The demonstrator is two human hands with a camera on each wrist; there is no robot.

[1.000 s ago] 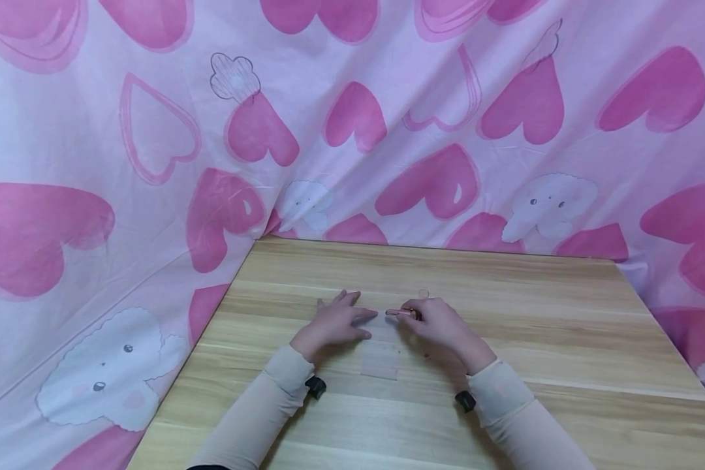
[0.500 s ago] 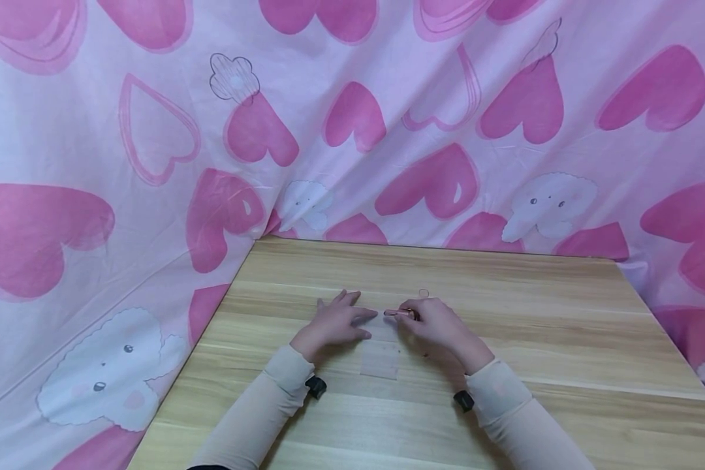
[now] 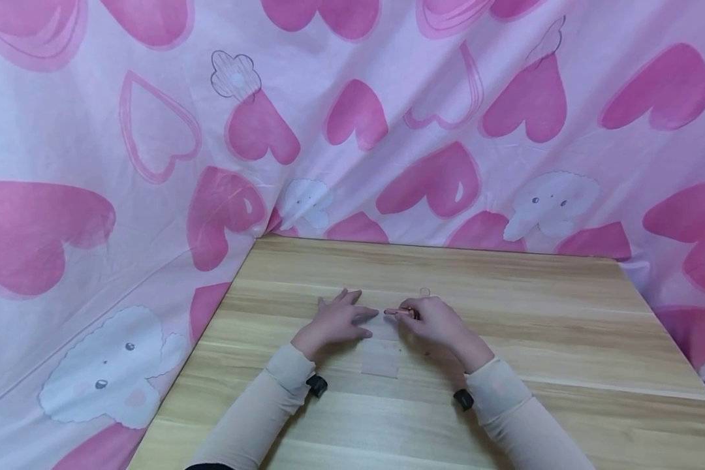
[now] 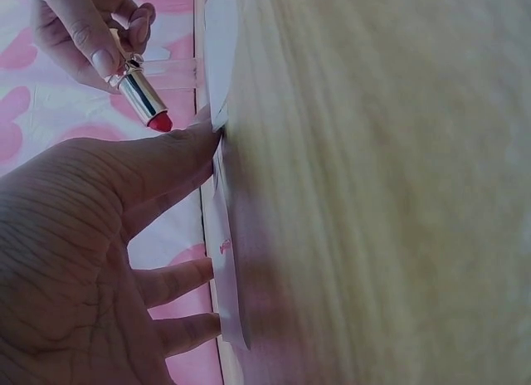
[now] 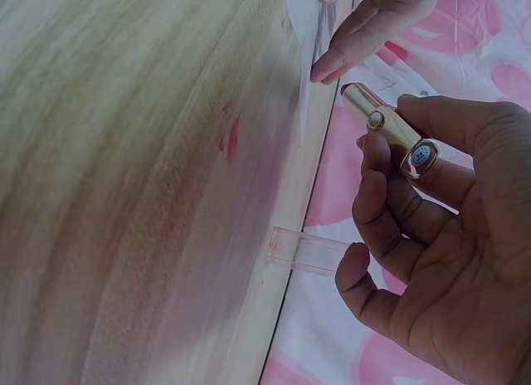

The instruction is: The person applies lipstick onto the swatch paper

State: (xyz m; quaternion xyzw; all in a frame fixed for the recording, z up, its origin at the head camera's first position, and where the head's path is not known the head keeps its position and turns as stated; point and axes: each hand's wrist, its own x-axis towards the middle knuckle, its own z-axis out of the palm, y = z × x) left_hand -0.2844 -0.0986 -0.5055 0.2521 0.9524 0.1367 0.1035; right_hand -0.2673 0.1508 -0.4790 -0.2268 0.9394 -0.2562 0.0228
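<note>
My right hand [image 3: 443, 324] pinches a lipstick [image 5: 383, 115] with a shiny metallic tube. Its red tip [image 4: 161, 122] points toward my left hand, close above that hand's fingertips in the left wrist view. My left hand [image 3: 336, 321] lies with spread, straight fingers on a thin whitish sheet [image 4: 230, 277], fingertips pressing along it. A small red mark [image 4: 224, 246] shows on this sheet. The sheet's near part [image 3: 379, 360] extends toward me on the wooden table, between both hands.
A clear, open-ended cap [image 5: 309, 250] stands on the table [image 3: 505, 281] just beyond my right hand. Red smears [image 5: 231, 140] mark the tabletop beside the sheet. A pink heart-print curtain [image 3: 352, 117] hangs behind the table and along its left side.
My right hand has shifted very slightly left with the lipstick. The left hand keeps its place on the sheet.
</note>
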